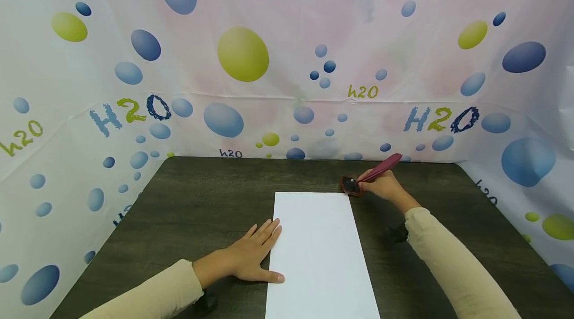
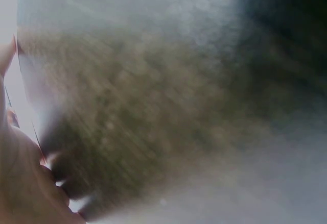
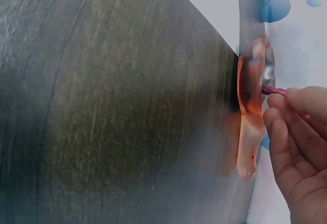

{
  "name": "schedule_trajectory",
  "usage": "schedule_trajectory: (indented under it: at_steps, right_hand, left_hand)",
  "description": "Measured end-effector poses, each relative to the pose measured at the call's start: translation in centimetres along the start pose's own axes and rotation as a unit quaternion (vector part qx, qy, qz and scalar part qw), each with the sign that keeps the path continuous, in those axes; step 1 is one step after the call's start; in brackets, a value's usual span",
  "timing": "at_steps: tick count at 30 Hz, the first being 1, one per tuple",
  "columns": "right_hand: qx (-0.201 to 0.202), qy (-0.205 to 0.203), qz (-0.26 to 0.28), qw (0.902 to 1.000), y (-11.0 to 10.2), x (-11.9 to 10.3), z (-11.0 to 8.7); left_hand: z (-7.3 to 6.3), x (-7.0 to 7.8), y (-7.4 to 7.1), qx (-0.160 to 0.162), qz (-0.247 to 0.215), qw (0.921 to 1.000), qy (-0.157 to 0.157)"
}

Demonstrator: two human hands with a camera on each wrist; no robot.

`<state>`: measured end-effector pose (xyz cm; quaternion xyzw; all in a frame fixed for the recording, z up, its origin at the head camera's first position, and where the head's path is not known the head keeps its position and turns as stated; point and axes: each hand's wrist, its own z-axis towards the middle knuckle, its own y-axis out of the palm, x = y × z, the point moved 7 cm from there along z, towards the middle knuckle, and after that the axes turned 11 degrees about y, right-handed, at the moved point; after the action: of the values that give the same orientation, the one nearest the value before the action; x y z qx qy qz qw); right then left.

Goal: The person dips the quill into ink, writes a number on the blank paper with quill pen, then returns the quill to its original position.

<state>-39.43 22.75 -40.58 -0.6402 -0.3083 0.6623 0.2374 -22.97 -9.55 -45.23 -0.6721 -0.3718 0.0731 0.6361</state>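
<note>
At the far end of a long white sheet (image 1: 318, 249), my right hand (image 1: 385, 185) pinches a spoon by its maroon handle (image 1: 381, 167) between thumb and fingers. The spoon's shiny silver bowl (image 3: 269, 72) sits within a translucent red spoon rest (image 3: 250, 94). This rest is by the sheet's far right corner, its short handle pointing toward my right side. My left hand (image 1: 254, 251) lies flat with fingers spread at the sheet's left edge, thumb and fingertips over the paper. In the left wrist view, the hand (image 2: 25, 178) shows only at the left edge.
The dark wood-grain table (image 1: 215, 194) runs back to a white curtain (image 1: 287, 60) printed with blue and green dots and lettering. The same curtain hangs on both sides. The spoon rest stands near the table's far edge. Much of the left wrist view is blurred.
</note>
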Motion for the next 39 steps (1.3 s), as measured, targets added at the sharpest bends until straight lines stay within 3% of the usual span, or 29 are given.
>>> schedule_trajectory:
  at_steps: [14, 22, 39]
  right_hand:
    - [-0.007, 0.037, 0.002, 0.9993, 0.45, -0.57, 0.28]
    - [-0.006, 0.027, -0.015, 0.9995, 0.49, -0.60, 0.20]
    - [-0.018, 0.036, 0.012, 0.9991, 0.72, -0.70, 0.30]
  left_hand:
    - [0.07, -0.22, 0.06, -0.002, 0.008, 0.9999, -0.005]
    - [0.06, -0.26, 0.16, -0.002, 0.007, 1.0000, -0.002]
    - [0.01, -0.13, 0.08, 0.002, 0.000, 1.0000, 0.005]
